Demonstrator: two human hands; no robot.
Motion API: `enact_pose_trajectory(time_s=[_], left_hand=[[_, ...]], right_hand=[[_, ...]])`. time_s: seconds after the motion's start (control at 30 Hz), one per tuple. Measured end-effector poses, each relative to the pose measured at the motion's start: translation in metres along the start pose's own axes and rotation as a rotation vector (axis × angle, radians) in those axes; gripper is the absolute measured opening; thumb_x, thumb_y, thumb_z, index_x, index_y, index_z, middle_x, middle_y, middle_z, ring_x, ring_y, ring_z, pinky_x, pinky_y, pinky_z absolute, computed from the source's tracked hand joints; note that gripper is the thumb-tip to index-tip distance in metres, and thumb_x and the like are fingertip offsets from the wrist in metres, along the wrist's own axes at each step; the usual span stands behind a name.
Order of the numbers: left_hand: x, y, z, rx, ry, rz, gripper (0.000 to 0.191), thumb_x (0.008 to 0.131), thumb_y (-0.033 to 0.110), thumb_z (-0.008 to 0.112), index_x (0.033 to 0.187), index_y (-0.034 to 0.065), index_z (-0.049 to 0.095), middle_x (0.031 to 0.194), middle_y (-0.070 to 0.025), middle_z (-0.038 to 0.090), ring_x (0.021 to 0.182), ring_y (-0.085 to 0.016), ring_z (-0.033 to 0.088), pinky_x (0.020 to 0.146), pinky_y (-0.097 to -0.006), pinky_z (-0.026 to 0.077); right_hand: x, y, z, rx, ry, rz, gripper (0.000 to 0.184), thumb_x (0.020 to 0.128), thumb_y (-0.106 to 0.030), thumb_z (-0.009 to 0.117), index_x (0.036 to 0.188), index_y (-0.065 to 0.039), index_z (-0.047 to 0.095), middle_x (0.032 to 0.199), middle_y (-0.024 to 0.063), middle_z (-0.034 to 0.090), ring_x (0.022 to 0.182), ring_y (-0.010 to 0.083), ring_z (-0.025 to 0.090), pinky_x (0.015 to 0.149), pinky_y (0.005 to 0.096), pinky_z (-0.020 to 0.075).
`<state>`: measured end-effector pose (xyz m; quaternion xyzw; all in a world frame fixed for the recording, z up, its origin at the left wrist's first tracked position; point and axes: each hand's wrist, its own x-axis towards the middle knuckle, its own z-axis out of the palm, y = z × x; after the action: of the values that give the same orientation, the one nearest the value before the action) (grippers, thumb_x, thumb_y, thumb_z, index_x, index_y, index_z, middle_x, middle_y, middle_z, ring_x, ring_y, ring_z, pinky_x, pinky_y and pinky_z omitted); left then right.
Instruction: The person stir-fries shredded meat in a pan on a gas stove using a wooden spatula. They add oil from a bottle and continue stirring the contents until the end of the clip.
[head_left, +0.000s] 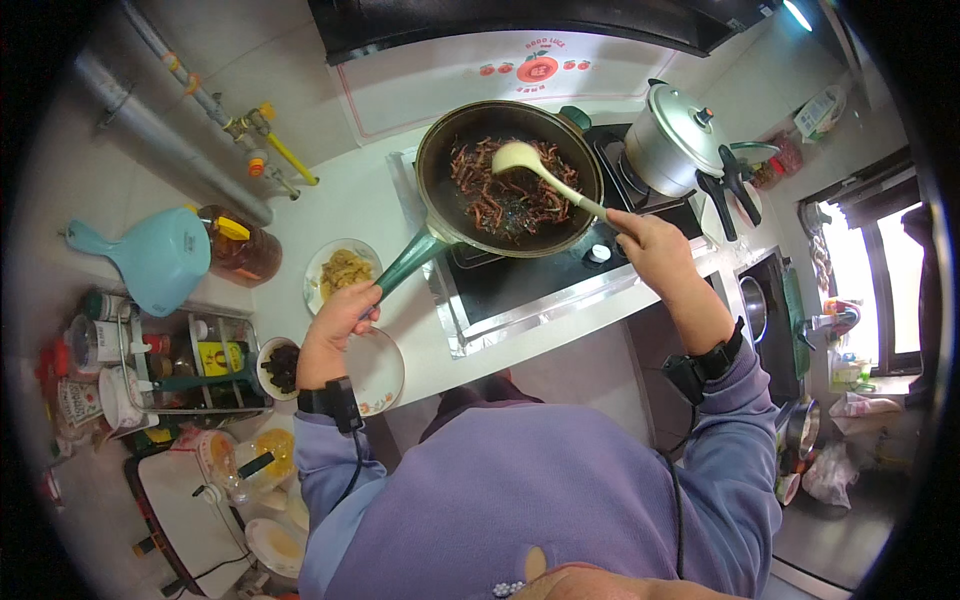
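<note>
My left hand (341, 319) grips the green handle (411, 261) of a deep frying pan (429, 161) over the near burner of the gas stove. In my right hand (651, 244) is the handle of a cream-coloured ladle (517, 157). Its bowl rests among browned, shredded strips of food (491, 196) spread over the pan's bottom, and its underside faces up. Some glossy oil shows at the near side of the pan. Beside my left hand sit a plate of yellowish chopped food (345, 270) and a white plate with a floral rim (382, 371), partly behind the wrist.
A pressure cooker (667, 142) stands on the right burner, its black handles pointing towards me. On the left are a bowl of dark pieces (281, 367), a spice rack (195, 360), a blue scoop (161, 255) and a large jar (247, 251). The sink (757, 307) lies right.
</note>
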<state>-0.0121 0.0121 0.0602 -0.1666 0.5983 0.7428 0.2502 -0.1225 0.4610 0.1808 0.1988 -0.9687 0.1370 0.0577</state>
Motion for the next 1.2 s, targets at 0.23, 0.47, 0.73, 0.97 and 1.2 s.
enact_pose_trajectory(time_s=[0.23, 0.47, 0.73, 0.97, 1.2], left_hand=[[-0.003, 0.013, 0.004, 0.063, -0.012, 0.023, 0.023, 0.096, 0.029, 0.056, 0.094, 0.0060, 0.057, 0.070, 0.0015, 0.054, 0.044, 0.000, 0.037, 0.043, -0.0154, 0.032], [-0.006, 0.024, 0.010, 0.096, 0.000, 0.012, 0.022, 0.096, 0.027, 0.056, 0.097, 0.0055, 0.058, 0.070, 0.0022, 0.053, 0.045, 0.000, 0.037, 0.041, -0.0153, 0.028], [-0.012, 0.037, 0.019, 0.116, 0.036, 0.007, 0.025, 0.096, 0.025, 0.055, 0.107, 0.0028, 0.060, 0.068, 0.0011, 0.053, 0.045, -0.001, 0.036, 0.040, -0.0146, 0.027], [-0.013, 0.040, 0.020, 0.108, 0.042, 0.003, 0.025, 0.095, 0.025, 0.057, 0.107, 0.0028, 0.060, 0.068, 0.0005, 0.053, 0.045, -0.001, 0.036, 0.039, -0.0147, 0.027], [-0.013, 0.038, 0.021, 0.124, 0.052, 0.019, 0.026, 0.094, 0.027, 0.057, 0.106, 0.0038, 0.061, 0.068, 0.0003, 0.054, 0.045, -0.001, 0.037, 0.039, -0.0151, 0.027]], right_hand=[[0.018, 0.015, -0.007, 0.210, 0.074, 0.162, 0.034, 0.087, -0.018, 0.062, 0.121, -0.013, 0.064, 0.098, 0.0178, 0.068, 0.091, 0.0338, 0.065, 0.081, 0.0398, 0.0504], [0.018, 0.036, 0.013, 0.278, 0.116, 0.172, 0.036, 0.087, -0.019, 0.062, 0.122, -0.012, 0.063, 0.099, 0.0191, 0.068, 0.091, 0.0340, 0.065, 0.081, 0.0393, 0.0504], [0.006, 0.026, 0.024, 0.260, -0.016, 0.281, 0.036, 0.088, -0.021, 0.061, 0.123, -0.010, 0.062, 0.097, 0.0182, 0.069, 0.089, 0.0333, 0.066, 0.079, 0.0391, 0.0507], [0.000, 0.027, 0.009, 0.515, -0.038, 0.328, 0.035, 0.089, -0.022, 0.061, 0.120, -0.008, 0.063, 0.093, 0.0175, 0.069, 0.082, 0.0285, 0.068, 0.075, 0.0349, 0.0511], [0.029, -0.002, 0.057, 0.347, -0.065, 0.202, 0.034, 0.089, -0.023, 0.059, 0.122, -0.014, 0.062, 0.090, 0.0221, 0.067, 0.084, 0.0386, 0.065, 0.075, 0.0455, 0.0513]])
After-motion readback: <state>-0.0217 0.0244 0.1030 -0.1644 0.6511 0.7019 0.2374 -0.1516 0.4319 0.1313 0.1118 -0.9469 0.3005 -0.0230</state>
